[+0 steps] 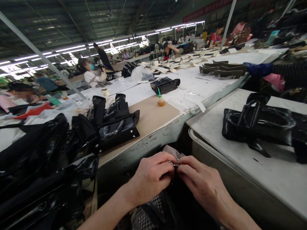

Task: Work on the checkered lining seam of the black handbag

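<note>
Close together at the lower middle, my left hand (153, 171) and my right hand (203, 179) both pinch a brown-and-white checked fabric (173, 151). Its upper part sticks up beyond my fingertips. Black material hangs directly below the pinch, and more checked cloth (146, 215) shows under my left wrist; whether it is the same piece I cannot tell. My fingers hide the exact edge they grip. To the left of my hands, black glossy bags (117, 129) with handles lie in a heap on the table.
A small bottle (161, 101) with a green nozzle and amber contents stands on brown board (148, 111). One black bag (165, 84) lies behind it. On the white table (240, 172) at right is another black bag (259, 123). Olive pieces (223, 69) lie farther back. Several people work beyond.
</note>
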Tool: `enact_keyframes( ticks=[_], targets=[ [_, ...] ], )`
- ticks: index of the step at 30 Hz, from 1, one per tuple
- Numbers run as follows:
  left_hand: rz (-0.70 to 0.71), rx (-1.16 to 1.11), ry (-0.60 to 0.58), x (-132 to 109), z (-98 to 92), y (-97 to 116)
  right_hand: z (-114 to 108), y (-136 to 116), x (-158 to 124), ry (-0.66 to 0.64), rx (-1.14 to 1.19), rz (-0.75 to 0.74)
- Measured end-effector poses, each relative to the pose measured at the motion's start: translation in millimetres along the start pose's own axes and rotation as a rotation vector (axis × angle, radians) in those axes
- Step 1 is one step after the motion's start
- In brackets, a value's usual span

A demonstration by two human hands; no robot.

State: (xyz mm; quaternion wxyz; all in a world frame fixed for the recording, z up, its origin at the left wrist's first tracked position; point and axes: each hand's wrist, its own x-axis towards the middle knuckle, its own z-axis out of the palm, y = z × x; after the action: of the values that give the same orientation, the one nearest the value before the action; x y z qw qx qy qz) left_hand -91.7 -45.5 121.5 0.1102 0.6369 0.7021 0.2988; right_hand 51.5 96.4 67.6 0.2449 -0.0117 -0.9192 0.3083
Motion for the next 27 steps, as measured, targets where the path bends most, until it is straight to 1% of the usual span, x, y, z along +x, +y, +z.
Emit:
enact_keyframes(
  ticks=[4, 8, 11, 14, 16, 22, 27],
  targets=[
    [0.018, 0.021, 0.019, -2.9, 0.3, -1.4, -0.1, 1.8, 2.0, 0.016, 0.105, -0.008],
    [-0.033, 0.063, 0.003, -3.9, -3.8, -0.7, 1.5, 0.8, 3.8, 0.015, 0.223, 0.004],
    [-0.052, 0.086, -0.04, -3.2, -8.2, -0.4, 3.9, 0.6, 4.0, 0.025, 0.316, 0.038],
    [-0.037, 0.107, -0.106, -1.8, -10.4, -1.0, 5.9, 1.8, 3.5, 0.026, 0.378, 0.062],
    [-0.035, 0.103, -0.119, -0.3, -10.3, -1.0, 6.4, 3.4, 3.0, 0.031, 0.382, 0.067],
    [-0.025, 0.103, -0.107, 6.9, -7.4, 1.6, 6.6, 10.0, -1.7, 0.03, 0.337, 0.045],
    [0.035, 0.089, -0.134, 14.6, -8.0, 0.2, 6.3, 11.7, -4.8, 0.06, 0.305, 0.031]
  ],
)
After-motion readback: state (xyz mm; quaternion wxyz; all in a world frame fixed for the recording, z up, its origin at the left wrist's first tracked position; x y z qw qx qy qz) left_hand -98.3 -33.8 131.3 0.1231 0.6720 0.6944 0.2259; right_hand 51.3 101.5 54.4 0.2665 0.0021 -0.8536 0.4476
